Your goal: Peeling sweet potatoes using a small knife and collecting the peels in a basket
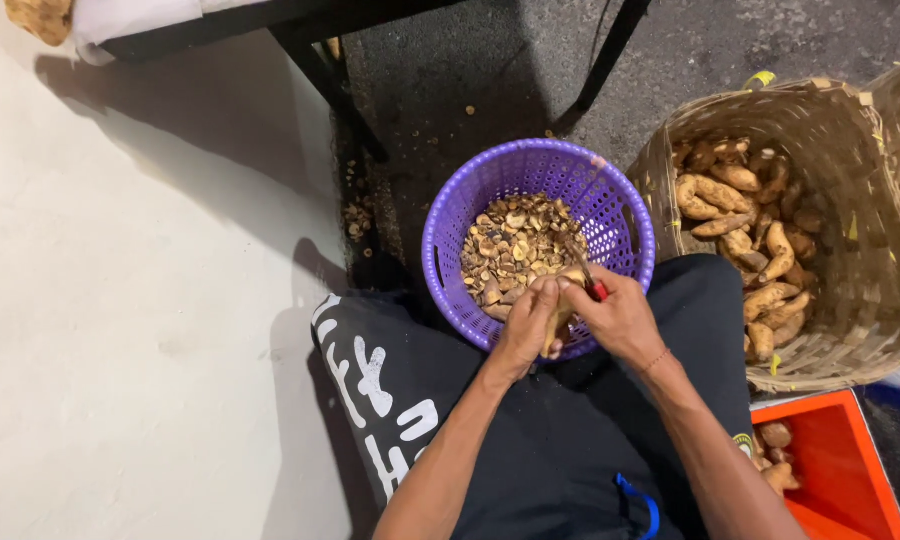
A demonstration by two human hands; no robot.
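My left hand (526,325) grips a brown root (556,325) held upright over the near rim of a purple plastic basket (610,195). Close against it, my right hand (620,318) holds a small knife with a red handle (597,291), its blade (578,262) pointing up over the basket. Both hands touch at the fingertips around the root. Inside the purple basket lies a heap of cut brown and pale root scraps (515,250).
A large woven basket (850,240) of whole brown roots (740,215) stands at the right. An orange crate (830,470) with a few roots sits at lower right. A pale wall or floor surface (140,300) fills the left. Black table legs (320,75) stand behind.
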